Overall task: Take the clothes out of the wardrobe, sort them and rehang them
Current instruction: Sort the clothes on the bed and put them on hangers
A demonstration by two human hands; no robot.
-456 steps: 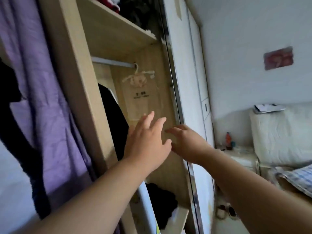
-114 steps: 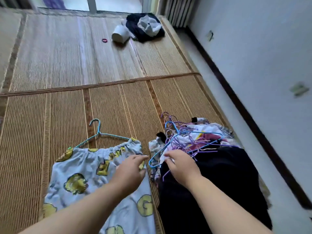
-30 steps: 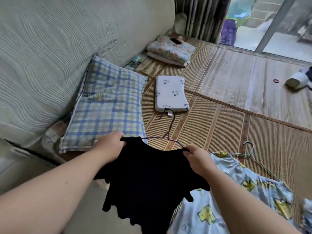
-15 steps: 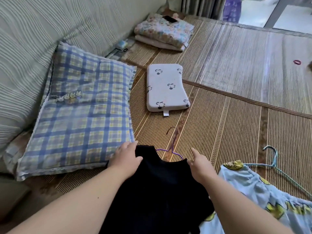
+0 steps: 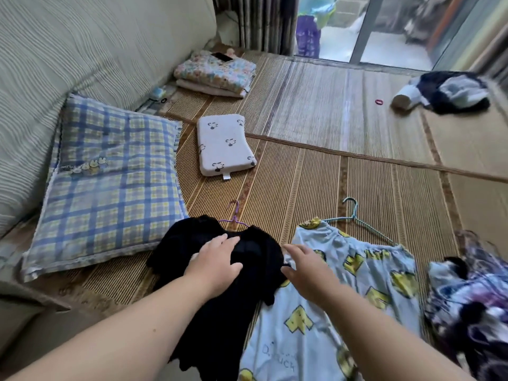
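Two hands [image 5: 217, 261] [image 5: 303, 268], two hangers [image 5: 235, 219] [image 5: 356, 214], two pillows [image 5: 107, 182] [image 5: 224, 144], one black top [image 5: 176, 243], one blue garment [image 5: 357, 270], one folded stack [image 5: 217, 72], two clothes heaps [image 5: 475, 292] [image 5: 450, 92], and one hair tie [image 5: 379, 101].

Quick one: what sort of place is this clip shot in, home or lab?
Most likely a home sleeping area, not a lab: a plaid pillow lies on a woven straw mat, folded bedding sits further back, and a glass door shows daylight behind.

black top [image 5: 220, 273] on purple hanger [image 5: 235, 215], flat on mat
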